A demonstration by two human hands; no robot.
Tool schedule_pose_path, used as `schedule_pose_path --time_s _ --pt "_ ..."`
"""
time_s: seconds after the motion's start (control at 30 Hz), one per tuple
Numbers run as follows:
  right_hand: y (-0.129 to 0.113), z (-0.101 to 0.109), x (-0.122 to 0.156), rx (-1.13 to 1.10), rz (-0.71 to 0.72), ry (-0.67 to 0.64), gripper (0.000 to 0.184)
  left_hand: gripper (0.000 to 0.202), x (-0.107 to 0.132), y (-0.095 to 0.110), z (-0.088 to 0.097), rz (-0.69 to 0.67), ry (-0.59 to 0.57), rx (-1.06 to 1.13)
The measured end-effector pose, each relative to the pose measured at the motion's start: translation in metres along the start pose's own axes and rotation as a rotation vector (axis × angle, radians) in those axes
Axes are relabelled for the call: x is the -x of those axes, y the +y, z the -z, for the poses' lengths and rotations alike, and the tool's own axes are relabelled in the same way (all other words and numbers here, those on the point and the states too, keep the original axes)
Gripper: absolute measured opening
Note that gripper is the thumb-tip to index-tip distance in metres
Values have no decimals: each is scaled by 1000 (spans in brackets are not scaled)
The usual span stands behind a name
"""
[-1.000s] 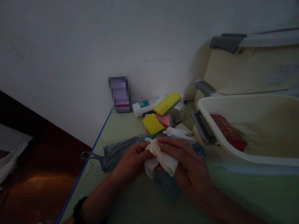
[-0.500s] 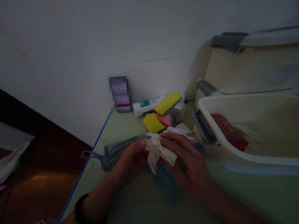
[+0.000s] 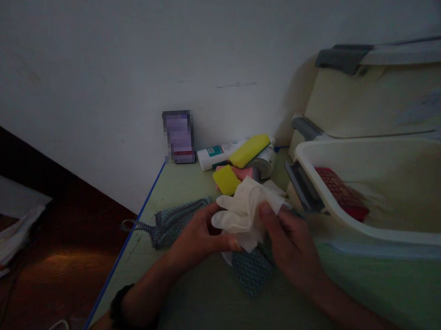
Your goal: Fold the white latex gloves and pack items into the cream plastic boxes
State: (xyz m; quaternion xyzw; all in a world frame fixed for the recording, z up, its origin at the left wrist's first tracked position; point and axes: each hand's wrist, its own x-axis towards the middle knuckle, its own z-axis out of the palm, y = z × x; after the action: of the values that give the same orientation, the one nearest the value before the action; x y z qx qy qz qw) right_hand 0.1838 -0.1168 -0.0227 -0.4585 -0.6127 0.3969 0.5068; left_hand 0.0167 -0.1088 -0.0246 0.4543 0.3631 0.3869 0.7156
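Both my hands hold a white rubber glove point(image 3: 245, 210) just above the green table point(image 3: 198, 309). My left hand point(image 3: 198, 237) pinches its lower edge with thumb and fingers closed. My right hand point(image 3: 289, 245) grips the glove's right side, thumb up against it. Under the hands lies a blue-grey mesh cloth point(image 3: 171, 221), part of it showing below the glove. A second white glove point(image 3: 275, 187) lies on the table just behind.
At the back by the white wall lie a white tube point(image 3: 214, 155), yellow sponges point(image 3: 249, 151), a pink net scrubber point(image 3: 245, 172) and a tape roll point(image 3: 265, 165). A cream plastic tub point(image 3: 375, 231) with a red item point(image 3: 340, 193) stands at right. The table's blue edge point(image 3: 135, 223) drops to a dark floor on the left.
The glove was bunched low between my hands; now it is lifted and spread out, fingers showing. My right hand turned from lying over it to gripping its side.
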Motion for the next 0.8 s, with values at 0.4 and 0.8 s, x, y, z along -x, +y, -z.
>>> schedule_pose_path --time_s 0.4,0.8 --pt "0 0 0 -94 -92 -36 29 29 -2 -2 -1 80 117 -48" --pt "9 5 1 186 392 -198 54 17 -4 -2 -3 125 151 192"
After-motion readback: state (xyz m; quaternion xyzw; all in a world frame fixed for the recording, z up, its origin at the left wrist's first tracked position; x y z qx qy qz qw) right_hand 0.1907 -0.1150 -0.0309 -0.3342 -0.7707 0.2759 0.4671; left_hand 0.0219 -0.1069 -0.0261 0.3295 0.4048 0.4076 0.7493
